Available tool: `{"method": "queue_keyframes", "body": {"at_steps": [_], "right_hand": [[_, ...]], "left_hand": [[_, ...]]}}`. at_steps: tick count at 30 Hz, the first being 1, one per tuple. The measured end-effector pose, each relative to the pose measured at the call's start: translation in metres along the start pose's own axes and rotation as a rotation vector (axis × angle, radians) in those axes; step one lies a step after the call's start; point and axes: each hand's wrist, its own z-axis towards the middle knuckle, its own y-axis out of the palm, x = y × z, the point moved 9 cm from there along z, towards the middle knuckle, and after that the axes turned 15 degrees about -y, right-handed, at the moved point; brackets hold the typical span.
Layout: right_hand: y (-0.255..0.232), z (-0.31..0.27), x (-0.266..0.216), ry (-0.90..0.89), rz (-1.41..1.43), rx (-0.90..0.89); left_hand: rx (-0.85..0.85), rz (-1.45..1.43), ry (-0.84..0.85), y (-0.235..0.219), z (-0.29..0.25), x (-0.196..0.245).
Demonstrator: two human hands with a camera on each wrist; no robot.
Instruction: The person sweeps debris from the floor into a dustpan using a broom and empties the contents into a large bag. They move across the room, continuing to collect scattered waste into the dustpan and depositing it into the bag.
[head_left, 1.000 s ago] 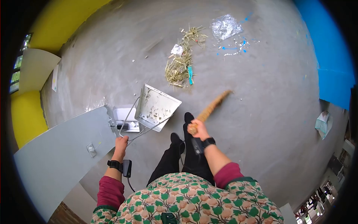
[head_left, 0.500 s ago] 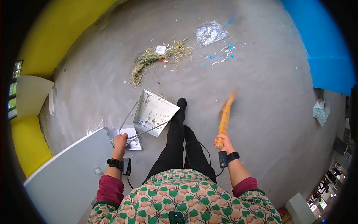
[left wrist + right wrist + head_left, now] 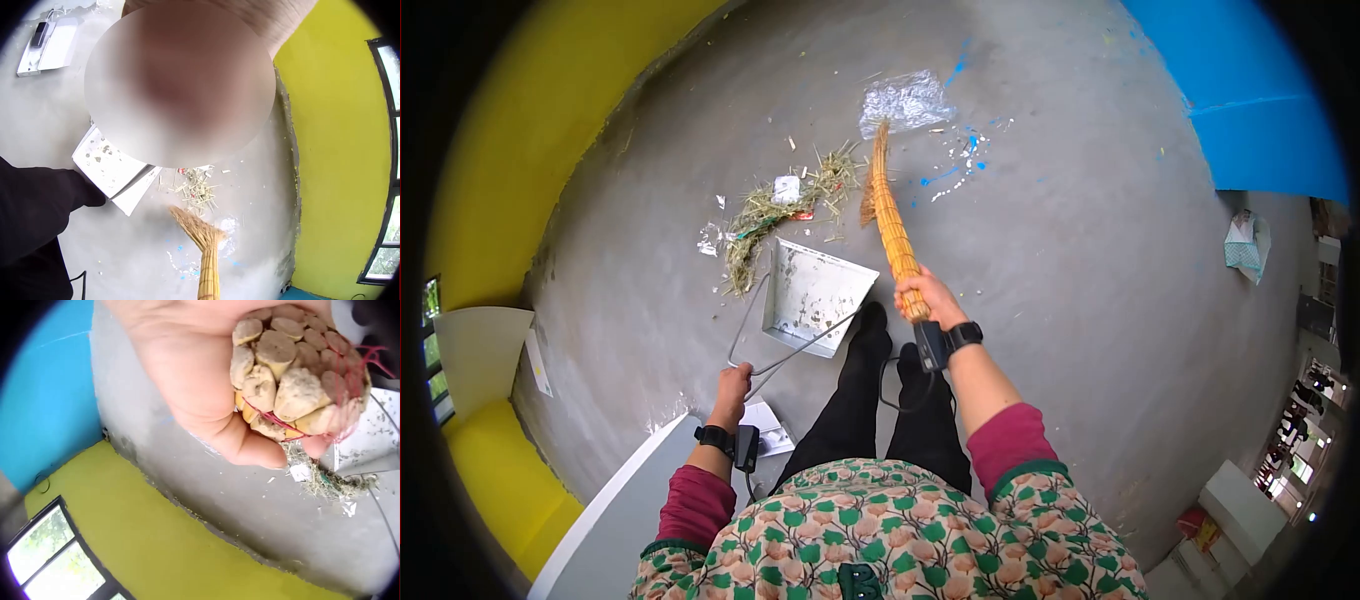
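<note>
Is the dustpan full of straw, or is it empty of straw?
Empty of straw: the dustpan shows only dark specks or stains inside, while the straw pile lies on the floor beside it.

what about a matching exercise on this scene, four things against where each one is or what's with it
Things:
1. broom
2. dustpan
3. clear plastic sheet
4. straw heap

Places and states:
A. loose, with a white scrap in it
B. held in the left hand
C. crinkled, lying near blue marks
D. gripped in the right hand

Right pairs: 1-D, 2-B, 3-C, 4-A
</note>
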Motion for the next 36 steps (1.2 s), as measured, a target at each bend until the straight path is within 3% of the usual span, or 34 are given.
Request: {"method": "queue_keyframes", "body": {"at_steps": [4, 10, 11, 12, 13, 15, 17, 19, 20, 22, 27, 28, 30, 31, 33, 36], "right_hand": [[-0.091, -0.077, -0.025, -0.077, -0.125, 0.332], [-0.249, -0.098, -0.056, 0.008, 0.298, 0.593], [-0.253, -0.084, -0.068, 0.030, 0.225, 0.600], [-0.255, -0.047, -0.055, 0.146, 0.274, 0.395], [-0.238, -0.021, -0.058, 0.126, 0.203, 0.491], [-0.152, 0.028, -0.084, 0.027, 0.104, 0.444], [-0.097, 0.077, -0.089, -0.022, 0.088, 0.343], [-0.039, 0.075, -0.131, 0.062, 0.072, 0.194], [-0.040, 0.074, -0.151, 0.058, 0.072, 0.188], [-0.038, 0.066, -0.189, 0.051, 0.004, -0.037], [-0.157, -0.025, -0.274, -0.054, -0.174, 0.412], [-0.191, -0.027, -0.282, -0.075, -0.192, 0.488], [-0.265, -0.004, -0.280, -0.013, 0.066, 0.562], [-0.277, 0.006, -0.285, 0.056, 0.119, 0.596], [-0.264, 0.043, -0.300, 0.095, 0.153, 0.567], [-0.150, 0.105, -0.309, -0.009, -0.034, 0.453]], "left_hand": [[-0.043, 0.016, 0.056, 0.014, -0.001, 0.031], [-0.002, -0.042, 0.050, 0.036, -0.018, 0.062], [0.011, -0.051, 0.047, 0.038, -0.023, 0.066], [0.018, -0.048, 0.056, 0.040, -0.025, 0.072], [-0.003, -0.106, 0.034, 0.041, -0.028, 0.073], [-0.012, -0.162, 0.000, 0.044, -0.038, 0.080], [0.004, -0.181, -0.023, 0.051, -0.051, 0.098], [0.004, -0.213, -0.035, 0.057, -0.063, 0.115], [0.016, -0.231, -0.047, 0.057, -0.067, 0.122], [0.031, -0.242, -0.064, 0.056, -0.080, 0.136], [0.042, -0.309, -0.097, 0.051, -0.107, 0.159], [0.045, -0.330, -0.098, 0.051, -0.112, 0.165], [0.047, -0.325, -0.102, 0.056, -0.121, 0.180], [0.059, -0.335, -0.099, 0.061, -0.125, 0.190], [0.074, -0.346, -0.089, 0.069, -0.131, 0.209], [0.100, -0.347, -0.085, 0.078, -0.136, 0.239]]}}
